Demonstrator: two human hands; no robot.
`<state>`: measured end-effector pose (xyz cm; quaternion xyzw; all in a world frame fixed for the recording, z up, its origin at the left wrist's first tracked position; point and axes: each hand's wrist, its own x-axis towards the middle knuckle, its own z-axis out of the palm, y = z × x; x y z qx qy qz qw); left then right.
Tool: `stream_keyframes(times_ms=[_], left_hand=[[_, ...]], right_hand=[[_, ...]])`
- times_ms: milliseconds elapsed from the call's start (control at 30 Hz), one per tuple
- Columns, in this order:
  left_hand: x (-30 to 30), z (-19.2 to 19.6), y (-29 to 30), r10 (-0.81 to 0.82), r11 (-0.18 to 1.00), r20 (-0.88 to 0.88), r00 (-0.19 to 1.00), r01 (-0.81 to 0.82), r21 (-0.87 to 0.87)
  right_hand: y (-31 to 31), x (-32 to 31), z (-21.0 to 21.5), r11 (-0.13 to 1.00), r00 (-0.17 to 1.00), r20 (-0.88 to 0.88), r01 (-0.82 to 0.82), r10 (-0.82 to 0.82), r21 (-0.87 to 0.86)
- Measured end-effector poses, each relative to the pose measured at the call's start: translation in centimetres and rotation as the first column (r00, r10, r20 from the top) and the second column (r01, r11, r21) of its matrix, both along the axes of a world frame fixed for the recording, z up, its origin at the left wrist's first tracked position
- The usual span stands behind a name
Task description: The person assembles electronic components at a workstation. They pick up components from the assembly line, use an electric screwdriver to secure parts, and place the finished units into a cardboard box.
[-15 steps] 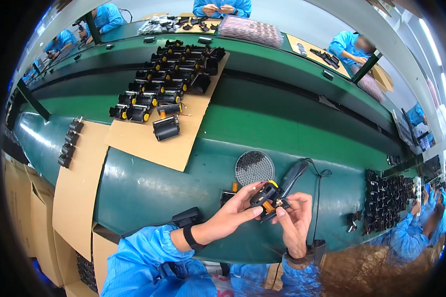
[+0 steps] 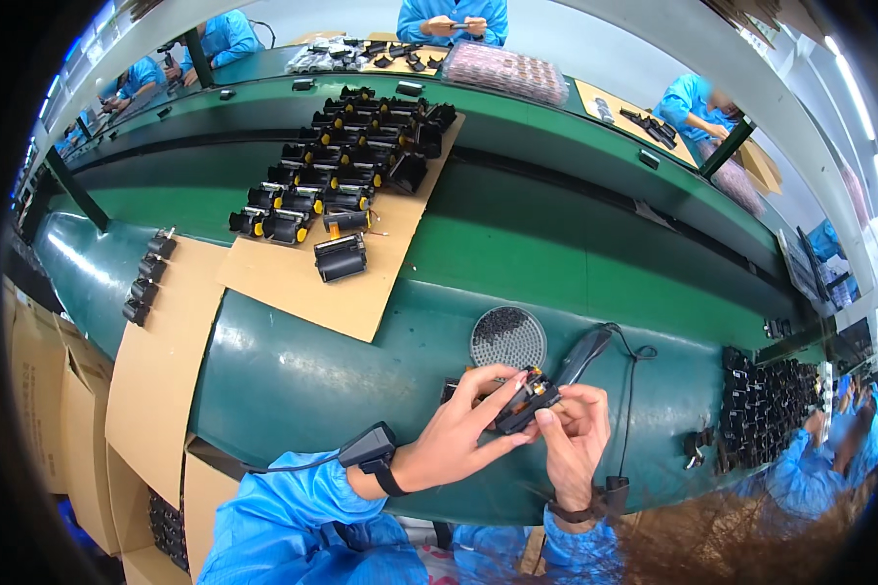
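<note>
My left hand (image 2: 451, 441) grips a small black plastic assembly (image 2: 523, 408) from the left, fingers stretched over its top. On the other side the fingertips of my right hand (image 2: 576, 434) pinch its right end. Metal and orange bits show on the assembly; much of it is covered by my fingers. Just beyond it stands a round grey dimpled dish (image 2: 529, 357) with a heap of tiny dark screws (image 2: 502, 324). Right of the dish lies a dark handheld power tool (image 2: 585, 353) with a cord. Another black part (image 2: 449, 390) is mostly hidden behind my left hand.
Rows of black assemblies with yellow gears (image 2: 332, 166) cover a cardboard sheet (image 2: 337, 310) at the far left. Several black parts (image 2: 146, 278) line another sheet. Many black pieces (image 2: 766, 405) stand at right. Co-workers sit across the bench and at right.
The assembly has been turned in my hands, so its yellow gear and orange ribbon show less. My left fingers have shifted over its top. The whole view has shifted slightly.
</note>
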<state>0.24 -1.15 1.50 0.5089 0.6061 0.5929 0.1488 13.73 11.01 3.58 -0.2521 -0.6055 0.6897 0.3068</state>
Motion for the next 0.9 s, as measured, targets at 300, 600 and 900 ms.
stream_keyframes(times_ms=[300,600,900], left_hand=[[-0.1,-1.2,-0.1,-0.142,0.968,0.649,0.747,0.243,-0.069],[-1.5,0.6,-0.1,-0.206,0.972,0.309,0.929,0.229,-0.043],[-2.9,3.6,-1.7,-0.129,0.985,-0.136,0.982,0.112,-0.129]], right_hand=[[1.6,-0.9,-0.4,0.825,0.982,0.155,-0.172,0.104,0.539],[1.7,-1.0,-0.4,0.742,0.998,0.029,-0.055,0.048,0.669],[0.7,-0.8,0.9,0.962,0.963,0.257,-0.14,0.078,0.233]])
